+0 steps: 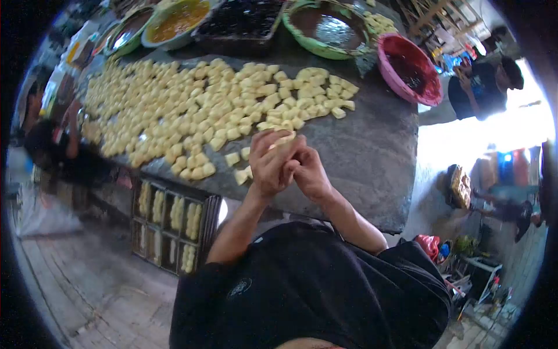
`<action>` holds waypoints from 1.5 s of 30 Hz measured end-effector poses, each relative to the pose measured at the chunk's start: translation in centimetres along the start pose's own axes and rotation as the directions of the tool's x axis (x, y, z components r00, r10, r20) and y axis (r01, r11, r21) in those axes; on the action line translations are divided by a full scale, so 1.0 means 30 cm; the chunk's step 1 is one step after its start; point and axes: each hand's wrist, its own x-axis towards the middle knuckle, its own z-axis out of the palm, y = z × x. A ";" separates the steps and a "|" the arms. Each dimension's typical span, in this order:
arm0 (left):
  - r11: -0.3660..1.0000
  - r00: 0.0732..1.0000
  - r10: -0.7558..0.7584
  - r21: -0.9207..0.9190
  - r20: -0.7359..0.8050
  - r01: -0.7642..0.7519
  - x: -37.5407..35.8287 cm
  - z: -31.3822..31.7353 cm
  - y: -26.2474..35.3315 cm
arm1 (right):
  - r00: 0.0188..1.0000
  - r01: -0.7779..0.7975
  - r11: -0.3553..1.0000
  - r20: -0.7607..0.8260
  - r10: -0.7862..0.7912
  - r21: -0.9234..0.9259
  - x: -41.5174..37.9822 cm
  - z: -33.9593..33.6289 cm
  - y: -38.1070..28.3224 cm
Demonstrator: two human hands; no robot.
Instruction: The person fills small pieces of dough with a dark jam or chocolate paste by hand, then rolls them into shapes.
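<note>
Many pale yellow dough pieces (168, 104) lie spread over the dark tabletop (372, 157). Both of my hands meet at the near side of the pile. My left hand (272, 163) is curled around a piece of pale dough (283, 139), which shows between the fingers. Against it, my right hand (311, 171) is closed, thumb and fingers pressed together near the same dough; whatever lies inside its fingers is hidden. A few loose dough pieces (232, 158) rest just left of my left hand.
Along the far edge stand a green basin (325, 52) of brown filling, a dark tray (238, 26), a bowl of orange filling (177, 23) and a pink basin (410, 70). Below the table is a rack of dough trays (174, 224). Other people are at left and right.
</note>
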 end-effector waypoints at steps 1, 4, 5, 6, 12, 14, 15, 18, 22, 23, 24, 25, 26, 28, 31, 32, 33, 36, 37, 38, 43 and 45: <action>0.994 0.993 0.111 -0.010 0.043 -0.110 0.052 0.058 0.019 | 0.999 -0.032 0.999 0.014 0.031 0.042 -0.035 -0.044 -0.053; 0.962 0.979 0.181 -0.224 0.091 -0.157 0.152 0.221 0.075 | 0.974 0.105 0.994 -0.205 -0.099 0.018 -0.119 -0.133 -0.186; 0.940 0.974 0.201 -0.302 0.107 -0.161 0.181 0.265 0.092 | 0.967 0.086 0.996 -0.244 -0.074 0.038 -0.145 -0.177 -0.223; 0.908 0.965 0.193 -0.405 0.179 -0.106 0.225 0.282 0.120 | 0.977 0.094 0.985 -0.206 -0.062 0.144 -0.173 -0.228 -0.247; 0.731 0.914 0.296 -0.682 0.279 -0.028 0.327 0.406 0.175 | 0.972 0.111 0.601 0.038 -0.231 0.791 -0.251 -0.308 -0.286; 0.735 0.937 0.226 -0.678 0.265 0.014 0.319 0.440 0.112 | 0.887 0.057 0.616 0.243 -0.392 0.786 -0.167 -0.358 -0.295; 0.723 0.957 0.135 -0.686 0.259 0.083 0.304 0.461 0.077 | 0.848 0.068 0.710 0.334 -0.412 0.701 -0.080 -0.383 -0.353; 0.608 0.894 -0.325 -0.656 0.308 0.447 0.264 0.474 0.007 | 0.966 0.234 0.968 0.093 -0.242 0.094 0.142 -0.500 -0.493; 0.639 0.753 -0.506 -0.404 0.420 0.654 0.122 0.362 -0.061 | 0.908 0.278 0.535 0.037 -0.417 -0.798 0.809 -0.898 -0.522; 0.646 0.722 -0.526 -0.340 0.450 0.683 0.098 0.336 -0.060 | 0.992 -0.040 0.382 -0.082 -0.094 -0.923 0.882 -0.881 -0.602; 0.622 0.728 -0.578 -0.378 0.368 0.686 0.106 0.324 -0.016 | 0.989 -0.044 0.130 -0.061 -0.135 -0.991 0.945 -0.883 -0.591; 0.614 0.704 -0.599 -0.345 0.382 0.710 0.088 0.305 -0.007 | 0.997 0.044 -0.022 0.045 -0.061 -0.999 1.054 -0.945 -0.533; 0.607 0.681 -0.616 -0.312 0.396 0.731 0.065 0.285 -0.009 | 0.990 0.138 -0.168 0.136 0.023 -0.976 1.176 -1.044 -0.438; 0.593 0.660 -0.639 -0.294 0.394 0.750 0.050 0.264 -0.014 | 0.971 0.212 -0.177 0.187 0.147 -0.961 1.200 -1.010 -0.409; 0.570 0.652 -0.666 -0.317 0.363 0.758 0.031 0.241 0.001 | 0.946 -0.064 0.034 -0.049 0.320 -0.997 1.092 -0.843 -0.570; 0.565 0.646 -0.673 -0.313 0.360 0.764 0.030 0.234 0.007 | 0.954 -0.116 0.080 -0.089 0.285 -0.990 1.021 -0.771 -0.623; 0.562 0.642 -0.677 -0.310 0.359 0.767 0.030 0.227 0.013 | 0.965 -0.011 0.090 0.013 0.261 -0.996 1.045 -0.813 -0.593; 0.594 0.689 -0.641 -0.351 0.337 0.724 0.019 0.219 0.023 | 0.933 0.354 0.046 0.356 0.059 -0.934 1.149 -1.015 -0.472; 0.599 0.699 -0.634 -0.362 0.330 0.714 0.023 0.216 0.032 | 0.953 0.287 0.095 0.294 0.078 -0.953 1.128 -1.012 -0.496; 0.604 0.709 -0.628 -0.373 0.322 0.705 0.026 0.211 0.044 | 0.967 0.218 0.144 0.234 0.099 -0.965 1.092 -1.010 -0.506; 0.618 0.740 -0.625 -0.422 0.246 0.663 0.040 0.162 0.076 | 0.966 0.116 0.724 0.248 0.079 -0.680 0.746 -0.694 -0.542; 0.544 0.692 -0.693 -0.484 0.202 0.686 0.050 0.145 0.093 | 0.938 0.056 0.858 0.320 0.129 -0.511 0.607 -0.569 -0.483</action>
